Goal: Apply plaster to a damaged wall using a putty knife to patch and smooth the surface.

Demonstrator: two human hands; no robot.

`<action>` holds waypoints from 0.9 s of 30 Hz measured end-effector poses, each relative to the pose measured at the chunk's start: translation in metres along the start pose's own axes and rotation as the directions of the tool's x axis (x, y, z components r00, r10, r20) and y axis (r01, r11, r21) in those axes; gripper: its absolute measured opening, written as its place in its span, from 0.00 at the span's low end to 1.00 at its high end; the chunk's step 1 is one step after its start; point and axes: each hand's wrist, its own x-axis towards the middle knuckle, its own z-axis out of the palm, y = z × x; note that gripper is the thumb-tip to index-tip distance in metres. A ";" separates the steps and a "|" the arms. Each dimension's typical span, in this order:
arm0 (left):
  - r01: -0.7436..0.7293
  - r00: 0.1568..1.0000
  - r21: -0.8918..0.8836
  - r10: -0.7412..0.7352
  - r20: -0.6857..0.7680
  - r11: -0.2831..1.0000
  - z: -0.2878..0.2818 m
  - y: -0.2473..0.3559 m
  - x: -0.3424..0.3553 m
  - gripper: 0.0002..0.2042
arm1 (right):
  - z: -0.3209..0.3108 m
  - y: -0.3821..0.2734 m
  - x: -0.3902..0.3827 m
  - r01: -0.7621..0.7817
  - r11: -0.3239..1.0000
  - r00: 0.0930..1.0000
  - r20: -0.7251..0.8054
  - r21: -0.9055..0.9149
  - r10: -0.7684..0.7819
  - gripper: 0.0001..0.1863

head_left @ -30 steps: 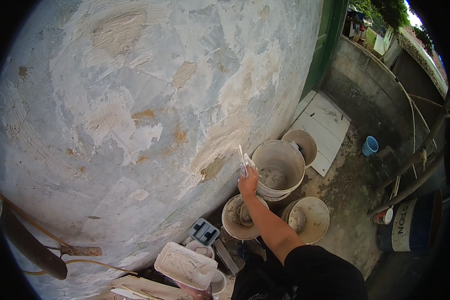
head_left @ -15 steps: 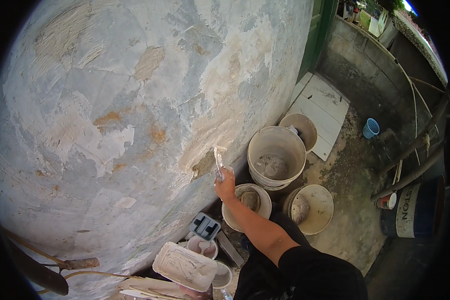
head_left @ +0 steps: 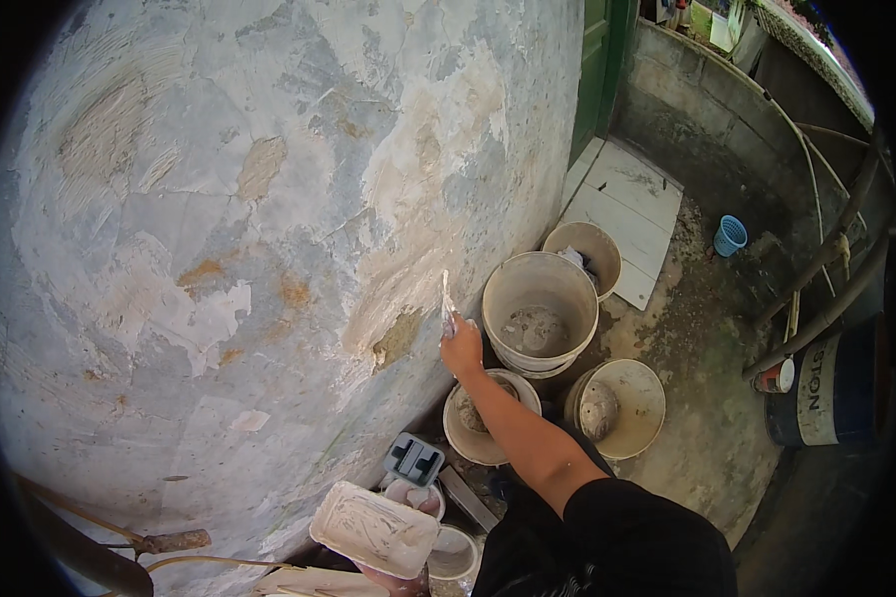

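Note:
My right hand [head_left: 462,348] is closed round the handle of a putty knife [head_left: 447,291]. Its narrow blade points up against the patchy grey and white wall [head_left: 299,229], seen nearly edge-on; whether it touches the surface I cannot tell. Just left of the hand is a rough bare hollow [head_left: 396,338] in the plaster, with beige filler smeared above it. Low in the view, my left hand [head_left: 393,581] grips a shallow white tray [head_left: 373,529] from below, mostly hidden by it. Pale residue coats the tray's inside.
Several plaster-stained buckets [head_left: 540,303] stand along the wall's foot, right of my arm. A grey-blue lidded box [head_left: 414,460] and small tubs sit beyond the tray. White boards [head_left: 622,224], a blue basket [head_left: 730,236] and a dark drum [head_left: 831,388] lie farther right. A branch [head_left: 169,541] juts at lower left.
The putty knife has moved rightward, away from the hollow, and its blade has turned more edge-on. The view has shifted slightly. The tray stays in my left hand.

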 end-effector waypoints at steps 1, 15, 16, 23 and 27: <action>0.007 1.000 -0.038 -0.007 -0.021 0.999 -0.005 -0.004 0.000 0.31 | 0.007 -0.006 -0.004 -0.035 0.999 0.994 0.102 -0.034 0.038 0.21; -0.009 0.995 0.102 -0.002 0.104 0.995 0.029 0.042 0.007 0.31 | -0.019 0.001 -0.003 -0.089 0.993 0.991 -0.103 -0.072 0.082 0.22; 0.030 0.994 0.021 -0.032 0.101 0.999 0.025 0.042 0.006 0.31 | -0.016 -0.010 0.000 -0.075 0.993 0.997 -0.020 -0.090 0.074 0.22; 0.227 0.974 -0.607 -0.168 0.154 0.762 0.000 0.022 -0.001 0.31 | -0.010 -0.047 -0.079 0.130 0.982 0.953 0.289 -0.134 -0.087 0.20; 0.108 0.957 -0.467 -0.218 -0.190 0.878 -0.015 0.011 -0.014 0.31 | -0.028 -0.020 -0.067 -0.017 0.987 0.989 0.144 -0.158 0.040 0.22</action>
